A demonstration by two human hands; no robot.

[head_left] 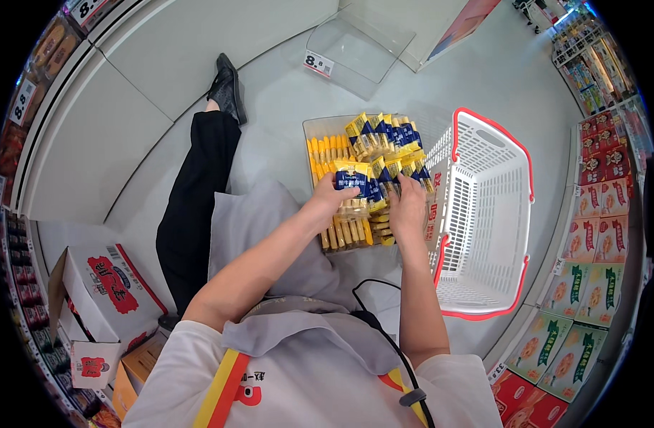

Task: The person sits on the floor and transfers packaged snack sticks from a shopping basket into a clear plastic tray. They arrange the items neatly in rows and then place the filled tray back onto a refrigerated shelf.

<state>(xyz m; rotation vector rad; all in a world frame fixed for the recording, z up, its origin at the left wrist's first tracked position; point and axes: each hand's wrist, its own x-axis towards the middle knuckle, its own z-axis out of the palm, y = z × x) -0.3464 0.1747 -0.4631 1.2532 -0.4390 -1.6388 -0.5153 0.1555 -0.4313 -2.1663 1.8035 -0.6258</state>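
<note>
My left hand [331, 194] is closed on a yellow-and-blue snack packet [352, 173], its thumb lying across the front. The packet is held over a shallow clear tray [310, 127] on the floor. Just to its right, the bent fingers of my right hand [410, 205] close on another packet among the upright ones, their tips partly hidden. More yellow-and-blue packets [369, 135] stand in rows at the back of the tray. Packets with orange ends [327, 151] line its left side, and others lie at the front.
A white plastic basket [484, 214] with red handles stands right of the tray. Beyond is a clear plastic display piece [366, 53] with a price tag. Opened cartons [113, 292] sit at the lower left. Shelves of boxed goods [580, 292] run along the right; my outstretched leg [198, 185] is left.
</note>
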